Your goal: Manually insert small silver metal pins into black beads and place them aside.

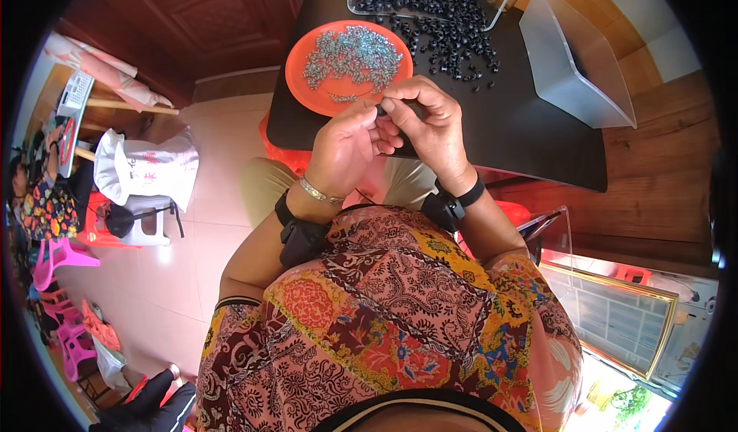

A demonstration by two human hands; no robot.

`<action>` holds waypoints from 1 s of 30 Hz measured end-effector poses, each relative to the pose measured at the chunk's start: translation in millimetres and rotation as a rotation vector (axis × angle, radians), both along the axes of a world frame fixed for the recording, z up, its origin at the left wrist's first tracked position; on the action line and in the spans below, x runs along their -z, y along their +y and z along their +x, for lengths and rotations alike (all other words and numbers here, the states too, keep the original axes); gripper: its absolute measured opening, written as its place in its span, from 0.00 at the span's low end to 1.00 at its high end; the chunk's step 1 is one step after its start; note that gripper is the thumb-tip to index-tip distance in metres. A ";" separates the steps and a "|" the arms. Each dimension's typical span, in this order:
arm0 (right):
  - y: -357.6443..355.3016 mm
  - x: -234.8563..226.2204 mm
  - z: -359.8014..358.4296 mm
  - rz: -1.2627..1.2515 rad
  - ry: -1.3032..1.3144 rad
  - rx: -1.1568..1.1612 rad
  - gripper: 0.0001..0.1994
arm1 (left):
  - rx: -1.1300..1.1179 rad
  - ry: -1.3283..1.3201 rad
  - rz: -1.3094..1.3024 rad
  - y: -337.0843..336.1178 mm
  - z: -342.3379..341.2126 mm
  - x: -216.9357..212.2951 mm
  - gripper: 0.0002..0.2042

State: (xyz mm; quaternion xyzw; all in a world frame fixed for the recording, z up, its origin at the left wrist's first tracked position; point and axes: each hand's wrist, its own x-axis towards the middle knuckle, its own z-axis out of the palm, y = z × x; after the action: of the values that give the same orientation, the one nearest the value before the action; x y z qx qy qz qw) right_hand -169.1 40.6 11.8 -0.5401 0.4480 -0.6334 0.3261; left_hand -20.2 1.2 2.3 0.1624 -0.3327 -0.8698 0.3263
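Observation:
Both hands meet over the near edge of the dark table (530, 144). Between their fingertips is a small black part (380, 111), mostly covered by the fingers. My left hand (346, 144) pinches it from the left, its other fingers curled. My right hand (432, 121) grips it with thumb and forefinger from the right. Just beyond them lies an orange-red plate (296, 74) with many tiny silvery metal pieces (354, 59). Farther back and to the right, small black knob-like parts (461, 48) are spread over the tabletop.
A clear tray (352, 0) heaped with black parts stands at the far edge. To the right is a translucent plastic bin (565, 74). At left, a white bag (150, 163) rests on a stool, with pink stools (65, 259) beyond. Another person sits at far left.

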 end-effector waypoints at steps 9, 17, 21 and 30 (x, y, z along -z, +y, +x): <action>1.8 1.2 5.2 -0.242 0.333 0.095 0.12 | -0.036 0.011 0.009 -0.6 5.6 1.9 0.11; 5.8 3.5 7.0 -0.247 0.301 0.054 0.13 | -0.042 -0.001 -0.009 2.3 6.2 -4.1 0.12; 9.0 6.5 9.1 -0.180 0.111 0.015 0.09 | -0.010 -0.027 -0.065 2.6 7.1 -3.7 0.12; 8.4 4.0 6.4 -0.168 0.158 -0.006 0.07 | -0.021 -0.035 -0.115 2.2 7.6 -3.1 0.12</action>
State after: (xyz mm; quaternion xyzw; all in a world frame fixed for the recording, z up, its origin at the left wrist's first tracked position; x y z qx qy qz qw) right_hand -162.7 49.0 7.8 -0.6151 0.4160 -0.6233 0.2452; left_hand -12.7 3.4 5.4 0.1619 -0.3862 -0.8428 0.3382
